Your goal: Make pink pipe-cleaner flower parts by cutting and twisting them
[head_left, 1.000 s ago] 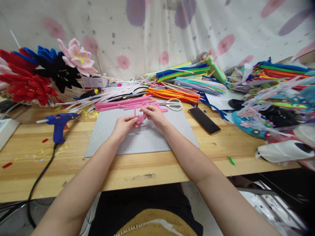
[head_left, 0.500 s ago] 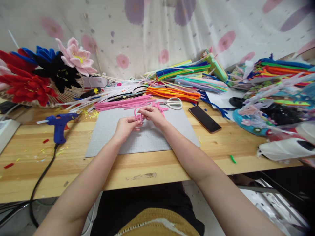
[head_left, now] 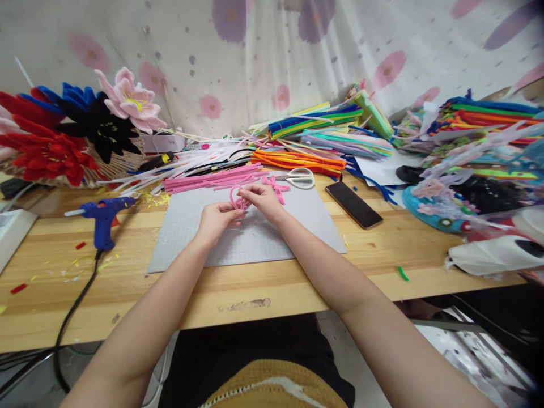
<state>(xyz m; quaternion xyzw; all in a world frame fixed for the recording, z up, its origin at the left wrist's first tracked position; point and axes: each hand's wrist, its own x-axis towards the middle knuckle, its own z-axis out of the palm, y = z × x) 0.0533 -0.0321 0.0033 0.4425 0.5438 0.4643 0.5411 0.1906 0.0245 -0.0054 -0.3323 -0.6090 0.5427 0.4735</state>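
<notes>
A pink pipe cleaner [head_left: 233, 195], bent into a loop, is held between my two hands above the grey cutting mat [head_left: 182, 238]. My left hand [head_left: 217, 221] pinches its lower part between thumb and fingers. From the upper right, my right hand [head_left: 261, 199] grips the same piece with closed fingertips, which partly hide it. Just beyond my right hand lie shaped pink pipe cleaner pieces [head_left: 278, 191] on the mat. White-handled scissors [head_left: 301, 178] rest at the mat's far edge, beside a bundle of pink pipe cleaners [head_left: 208, 179].
A blue glue gun [head_left: 104, 218] with a black cord stands on the left. Fuzzy flowers [head_left: 51, 150] fill the back left corner. To the right lie a phone [head_left: 354, 204] and a white roll [head_left: 488, 256]. Orange pipe cleaners [head_left: 300, 162] and other coloured bundles line the back.
Both hands keep their hold on the pink loop, with only a slight shift of the fingers. The view has moved a little; the objects on the table stay in place.
</notes>
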